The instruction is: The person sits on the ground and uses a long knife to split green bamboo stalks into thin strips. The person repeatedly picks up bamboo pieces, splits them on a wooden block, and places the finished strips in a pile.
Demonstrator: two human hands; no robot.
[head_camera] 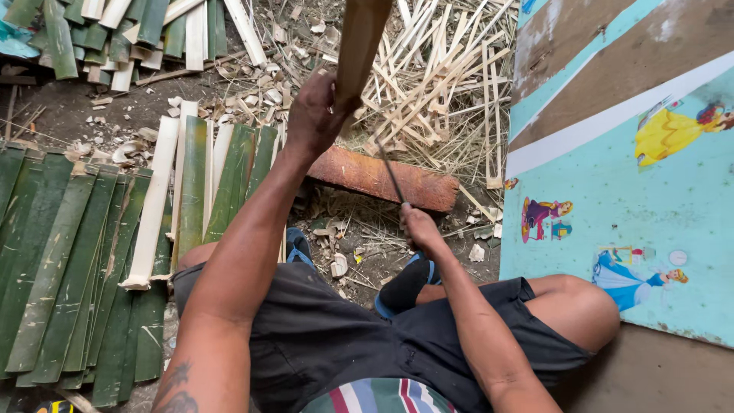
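Left hand [315, 115] wrapped tight round upright bamboo piece [359, 46], lower end near wood block [382, 177]. Right hand [417, 227] fist closed on knife [391, 172], blade at bamboo base. Done, by look: many green slats [69, 260] stacked at left, thin pale strips [436, 76] heaped behind block. Left: this piece not yet split, as far as visible.

The upright bamboo piece [359, 46] runs off the frame's top edge at 12 o'clock, so its upper end is unseen. The left hand [313, 115] covers its lower part. The thin blade [390, 172] is blurred; its handle is buried in the right hand [417, 226]. Green bamboo slats [69, 260] are cut off at 9 o'clock.
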